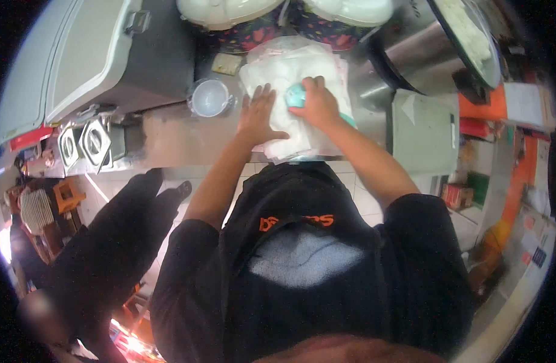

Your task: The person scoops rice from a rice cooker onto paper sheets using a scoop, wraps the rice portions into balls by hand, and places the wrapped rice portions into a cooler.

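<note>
On the steel counter lies a stack of thin white sheets (284, 63), paper or plastic, with uneven edges. My left hand (257, 118) rests flat on the left side of the stack, fingers spread and holding nothing. A small rounded turquoise object (295, 95) is in my right hand (321, 107), whose fingers wrap round its right side over the middle of the sheets. What kind of thing it is, I cannot make out. Left of the stack stands a round white bowl (210, 98), near my left hand.
Two floral containers (247, 37) with white lids stand behind the sheets. A big grey box (151, 66) is at left, near lidded steel pans (96, 144). At right are a pale board (424, 130) and a steel vessel of white food (465, 36). Another person (102, 242) is at lower left.
</note>
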`<action>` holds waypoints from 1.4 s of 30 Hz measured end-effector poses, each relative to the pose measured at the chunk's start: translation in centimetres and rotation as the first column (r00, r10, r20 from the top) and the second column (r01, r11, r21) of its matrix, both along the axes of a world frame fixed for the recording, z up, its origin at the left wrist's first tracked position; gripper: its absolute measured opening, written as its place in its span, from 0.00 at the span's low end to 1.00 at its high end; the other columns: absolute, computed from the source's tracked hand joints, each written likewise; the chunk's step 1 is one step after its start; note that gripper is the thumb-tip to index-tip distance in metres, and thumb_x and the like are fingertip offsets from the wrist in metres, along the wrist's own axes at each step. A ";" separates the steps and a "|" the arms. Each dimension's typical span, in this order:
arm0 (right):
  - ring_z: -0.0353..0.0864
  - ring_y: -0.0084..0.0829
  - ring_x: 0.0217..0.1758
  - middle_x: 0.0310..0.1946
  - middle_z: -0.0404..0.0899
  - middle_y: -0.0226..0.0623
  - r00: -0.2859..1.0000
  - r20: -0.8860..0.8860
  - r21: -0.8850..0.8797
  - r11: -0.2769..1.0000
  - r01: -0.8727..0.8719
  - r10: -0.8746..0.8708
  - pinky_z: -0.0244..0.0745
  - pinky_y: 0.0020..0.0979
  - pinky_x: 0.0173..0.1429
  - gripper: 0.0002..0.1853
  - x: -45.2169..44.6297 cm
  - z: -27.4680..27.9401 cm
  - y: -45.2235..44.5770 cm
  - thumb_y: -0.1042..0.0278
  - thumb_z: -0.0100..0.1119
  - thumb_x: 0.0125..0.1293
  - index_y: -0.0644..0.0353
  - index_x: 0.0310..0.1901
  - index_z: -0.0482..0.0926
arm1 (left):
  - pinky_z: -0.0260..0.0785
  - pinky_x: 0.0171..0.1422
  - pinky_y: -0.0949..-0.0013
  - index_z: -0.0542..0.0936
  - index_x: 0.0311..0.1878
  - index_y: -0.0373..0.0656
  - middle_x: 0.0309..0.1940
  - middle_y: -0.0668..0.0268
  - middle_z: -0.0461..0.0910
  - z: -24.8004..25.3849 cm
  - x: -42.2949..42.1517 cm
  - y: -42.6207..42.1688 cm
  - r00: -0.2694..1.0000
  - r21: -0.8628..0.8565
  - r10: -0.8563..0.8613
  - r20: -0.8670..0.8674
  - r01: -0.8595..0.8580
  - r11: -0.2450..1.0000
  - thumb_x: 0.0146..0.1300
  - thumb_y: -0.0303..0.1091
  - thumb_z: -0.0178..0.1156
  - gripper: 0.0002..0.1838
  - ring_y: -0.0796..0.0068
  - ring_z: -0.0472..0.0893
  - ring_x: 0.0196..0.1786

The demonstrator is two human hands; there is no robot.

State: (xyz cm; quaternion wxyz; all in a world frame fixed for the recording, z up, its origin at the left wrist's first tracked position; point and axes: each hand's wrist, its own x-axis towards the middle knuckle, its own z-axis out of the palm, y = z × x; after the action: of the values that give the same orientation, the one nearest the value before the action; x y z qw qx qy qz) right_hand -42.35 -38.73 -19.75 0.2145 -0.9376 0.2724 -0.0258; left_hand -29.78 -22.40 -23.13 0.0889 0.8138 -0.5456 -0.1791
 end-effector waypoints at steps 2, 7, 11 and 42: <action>0.82 0.52 0.44 0.49 0.69 0.51 0.991 0.039 -0.008 0.991 0.131 -0.131 0.81 0.46 0.45 0.41 0.0 -0.1 1.0 0.51 0.81 0.42 0.60 0.54 0.67 | 0.33 0.83 0.43 0.51 0.78 0.40 0.81 0.56 0.46 0.2 -0.1 0.2 0.999 -0.026 -0.039 0.003 0.039 0.999 0.36 0.68 0.74 0.70 0.59 0.41 0.83; 0.79 0.54 0.47 0.50 0.67 0.53 0.901 0.280 0.132 0.943 0.306 -0.332 0.78 0.48 0.49 0.44 -1.7 1.9 1.4 0.47 0.81 0.44 0.62 0.54 0.64 | 0.30 0.82 0.41 0.49 0.79 0.39 0.81 0.52 0.42 -0.2 -1.0 0.6 0.998 -0.023 0.006 0.061 -0.005 1.000 0.40 0.68 0.72 0.69 0.52 0.40 0.83; 0.65 0.34 0.47 0.44 0.62 0.37 0.309 0.895 0.205 0.911 0.358 -0.322 0.63 0.40 0.59 0.31 -7.6 11.0 -7.1 0.46 0.67 0.62 0.59 0.50 0.61 | 0.31 0.81 0.39 0.55 0.79 0.50 0.81 0.52 0.41 0.6 -3.2 3.2 0.996 -0.075 -0.062 0.070 0.067 0.995 0.47 0.65 0.70 0.59 0.48 0.41 0.82; 0.74 0.38 0.53 0.44 0.77 0.32 0.908 0.197 0.117 0.911 -0.395 0.369 0.67 0.41 0.57 0.22 -13.7 -1.1 -2.4 0.49 0.75 0.50 0.50 0.44 0.83 | 0.56 0.64 0.53 0.87 0.31 0.54 0.47 0.77 0.84 2.5 -6.4 4.3 0.997 -0.202 0.066 -0.027 -0.070 0.977 0.55 0.39 0.68 0.04 0.69 0.75 0.56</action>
State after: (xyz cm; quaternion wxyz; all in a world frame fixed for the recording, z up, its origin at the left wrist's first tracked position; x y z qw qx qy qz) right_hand -56.06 -41.17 -20.83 0.3098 -0.9476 0.0651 -0.0423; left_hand -36.21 -18.12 -20.63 0.1828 0.8168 -0.5321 -0.1276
